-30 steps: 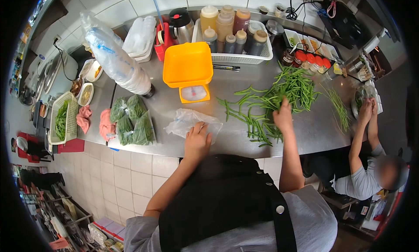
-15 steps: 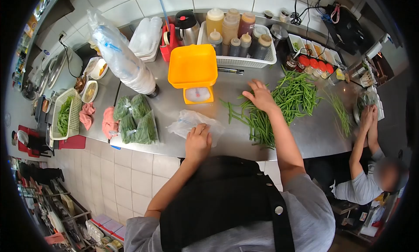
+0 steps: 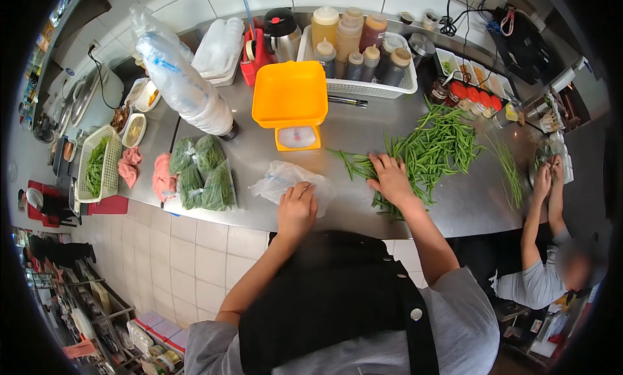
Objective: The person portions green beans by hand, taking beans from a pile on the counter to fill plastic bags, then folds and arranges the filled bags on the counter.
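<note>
My left hand (image 3: 298,209) is closed with curled fingers on the near edge of a clear plastic bag (image 3: 276,179), which lies crumpled on the steel counter. My right hand (image 3: 392,179) rests on the left part of a loose heap of green beans (image 3: 442,143), fingers extended over the pods and palm down. Behind the bag stands an orange kitchen scale (image 3: 290,97) with a deep pan on top. Left of the bag lie several filled bags of green vegetables (image 3: 202,174).
A tall stack of plastic-wrapped cups (image 3: 185,83) stands at the back left. A white basket of sauce bottles (image 3: 363,87) sits by the wall, with red-lidded jars (image 3: 477,99) to its right. A co-worker's hands (image 3: 550,174) are at the far right, beyond some thin green stalks (image 3: 508,174).
My right hand has come down and nearer to me, from above the heap's far left edge onto the beans, its fingers less spread. My left hand stays on the bag.
</note>
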A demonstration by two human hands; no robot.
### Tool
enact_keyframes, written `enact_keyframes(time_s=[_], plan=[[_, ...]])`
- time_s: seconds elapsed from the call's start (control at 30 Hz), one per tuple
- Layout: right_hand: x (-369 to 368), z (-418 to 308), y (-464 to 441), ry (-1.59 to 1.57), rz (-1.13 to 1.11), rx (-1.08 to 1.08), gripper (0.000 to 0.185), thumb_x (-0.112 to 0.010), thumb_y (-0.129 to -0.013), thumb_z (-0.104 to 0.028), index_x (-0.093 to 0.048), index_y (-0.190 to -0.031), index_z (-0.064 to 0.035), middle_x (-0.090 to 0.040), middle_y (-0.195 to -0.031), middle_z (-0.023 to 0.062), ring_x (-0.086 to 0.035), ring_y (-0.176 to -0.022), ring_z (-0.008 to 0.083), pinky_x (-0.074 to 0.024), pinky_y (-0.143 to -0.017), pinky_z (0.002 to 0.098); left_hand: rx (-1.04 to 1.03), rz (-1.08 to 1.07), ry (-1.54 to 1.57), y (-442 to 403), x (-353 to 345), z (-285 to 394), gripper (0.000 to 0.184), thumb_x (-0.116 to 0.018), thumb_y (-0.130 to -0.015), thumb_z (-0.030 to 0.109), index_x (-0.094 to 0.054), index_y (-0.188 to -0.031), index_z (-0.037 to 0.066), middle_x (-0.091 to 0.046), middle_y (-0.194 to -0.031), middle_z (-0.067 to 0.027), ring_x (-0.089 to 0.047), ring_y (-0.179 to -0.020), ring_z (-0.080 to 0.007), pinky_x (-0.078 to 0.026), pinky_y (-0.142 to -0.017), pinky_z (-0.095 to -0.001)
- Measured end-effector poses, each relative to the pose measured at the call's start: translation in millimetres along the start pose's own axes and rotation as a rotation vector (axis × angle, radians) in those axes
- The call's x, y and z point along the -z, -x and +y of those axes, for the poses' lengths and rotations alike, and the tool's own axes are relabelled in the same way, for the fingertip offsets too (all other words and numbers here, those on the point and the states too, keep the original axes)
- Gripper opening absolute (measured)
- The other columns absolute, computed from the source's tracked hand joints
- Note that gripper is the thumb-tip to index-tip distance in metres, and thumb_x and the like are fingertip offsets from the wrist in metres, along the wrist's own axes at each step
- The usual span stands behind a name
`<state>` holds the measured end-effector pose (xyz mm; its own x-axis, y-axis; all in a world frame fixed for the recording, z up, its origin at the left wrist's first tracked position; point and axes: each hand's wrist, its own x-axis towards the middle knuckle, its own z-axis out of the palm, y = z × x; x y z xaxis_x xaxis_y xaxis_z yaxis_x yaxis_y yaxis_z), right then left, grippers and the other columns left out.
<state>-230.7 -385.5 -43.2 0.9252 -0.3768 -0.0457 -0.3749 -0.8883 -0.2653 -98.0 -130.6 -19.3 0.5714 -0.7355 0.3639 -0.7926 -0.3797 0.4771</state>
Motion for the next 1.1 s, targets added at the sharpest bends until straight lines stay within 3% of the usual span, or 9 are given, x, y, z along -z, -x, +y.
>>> enact_keyframes(time_s=[0.17,0.3,0.57,0.8,0.87,0.93,1.0,1.03,1.1], plan=[[-12.3,-1.7,-12.8,0.253,0.064,0.006,0.043,-0.071,-0.080,-0.021,-0.055,-0.118,-0.0066,-0.055,-0.115,0.0109,-0.052,-0.116,0.0276,-0.0338,-0.104,0.0512,-0.013,-0.031,-0.009,-3.3,1.5,1.1,0.026,-0.066,-0.082,0.009,-0.067,-0.107,0.003,-0.063,-0.111,-0.0084,-0.060,-0.096,-0.0299,-0.049,-0.079,-0.0431],[-23.2,6.6,-25.2,0.273,0.052,-0.031,0.047,-0.078,-0.075,-0.016,-0.052,-0.113,-0.0062,-0.056,-0.110,0.0124,-0.053,-0.113,0.0305,-0.0344,-0.103,0.0477,-0.005,-0.034,-0.004,1.5,2.9,-0.6,0.026,-0.066,-0.082,0.008,-0.067,-0.107,0.003,-0.063,-0.111,-0.0084,-0.060,-0.096,-0.0303,-0.049,-0.080,-0.0434],[10.7,17.8,-22.8,-0.182,-0.032,-0.039,0.043,-0.072,-0.080,-0.008,-0.046,-0.114,-0.0068,-0.062,-0.112,0.0194,-0.056,-0.116,0.0371,-0.0374,-0.097,0.0469,0.023,-0.009,-0.004,8.4,2.3,-2.5,0.027,-0.066,-0.082,0.009,-0.067,-0.107,0.003,-0.063,-0.111,-0.0085,-0.060,-0.095,-0.0303,-0.048,-0.079,-0.0434],[17.5,-2.5,-35.3,-0.291,0.063,0.110,0.046,-0.070,-0.080,-0.004,-0.044,-0.118,-0.0068,-0.063,-0.111,0.0213,-0.059,-0.111,0.0388,-0.0411,-0.094,0.0479,0.034,0.018,-0.010,4.3,2.3,-1.4,0.029,-0.066,-0.082,0.011,-0.067,-0.110,0.003,-0.063,-0.111,-0.0088,-0.060,-0.096,-0.0311,-0.048,-0.080,-0.0437],[20.1,-18.5,-39.6,-0.259,-0.122,-0.054,0.044,-0.072,-0.079,-0.005,-0.046,-0.114,-0.0060,-0.062,-0.111,0.0221,-0.059,-0.109,0.0414,-0.0432,-0.096,0.0511,0.034,0.023,-0.019,3.3,2.8,-2.0,0.028,-0.067,-0.082,0.011,-0.067,-0.110,0.004,-0.063,-0.111,-0.0087,-0.061,-0.095,-0.0309,-0.048,-0.080,-0.0435],[18.8,-25.3,-42.6,-0.238,-0.185,-0.093,0.051,-0.076,-0.077,-0.009,-0.048,-0.119,-0.0062,-0.057,-0.120,0.0212,-0.056,-0.114,0.0407,-0.0435,-0.099,0.0528,0.038,0.027,-0.031,2.8,4.9,-3.1,0.028,-0.068,-0.083,0.012,-0.067,-0.109,0.004,-0.063,-0.110,-0.0086,-0.061,-0.095,-0.0308,-0.048,-0.079,-0.0432],[20.2,-30.4,-42.8,-0.094,-0.218,-0.034,0.078,-0.084,-0.071,-0.019,-0.043,-0.136,-0.0096,-0.050,-0.131,0.0185,-0.050,-0.123,0.0392,-0.0429,-0.101,0.0491,0.046,0.037,-0.045,2.5,7.1,-3.6,0.027,-0.068,-0.083,0.014,-0.068,-0.108,0.004,-0.064,-0.108,-0.0082,-0.061,-0.094,-0.0301,-0.048,-0.079,-0.0423],[22.6,-32.5,-43.9,-0.095,-0.218,-0.035,0.078,-0.084,-0.071,-0.019,-0.043,-0.136,-0.0096,-0.050,-0.131,0.0185,-0.050,-0.123,0.0392,-0.0429,-0.101,0.0491,0.046,0.035,-0.046,2.8,7.0,-3.8,0.027,-0.068,-0.083,0.014,-0.068,-0.108,0.004,-0.064,-0.108,-0.0082,-0.061,-0.094,-0.0301,-0.048,-0.079,-0.0423],[30.5,-36.9,-45.6,-0.099,-0.245,0.026,0.101,-0.090,-0.064,-0.024,-0.034,-0.147,-0.0128,-0.042,-0.141,0.0172,-0.040,-0.134,0.0375,-0.0394,-0.106,0.0492,0.052,0.046,-0.042,4.2,6.4,-3.8,0.025,-0.068,-0.083,0.013,-0.068,-0.106,0.005,-0.064,-0.106,-0.0077,-0.062,-0.093,-0.0294,-0.048,-0.078,-0.0415]])
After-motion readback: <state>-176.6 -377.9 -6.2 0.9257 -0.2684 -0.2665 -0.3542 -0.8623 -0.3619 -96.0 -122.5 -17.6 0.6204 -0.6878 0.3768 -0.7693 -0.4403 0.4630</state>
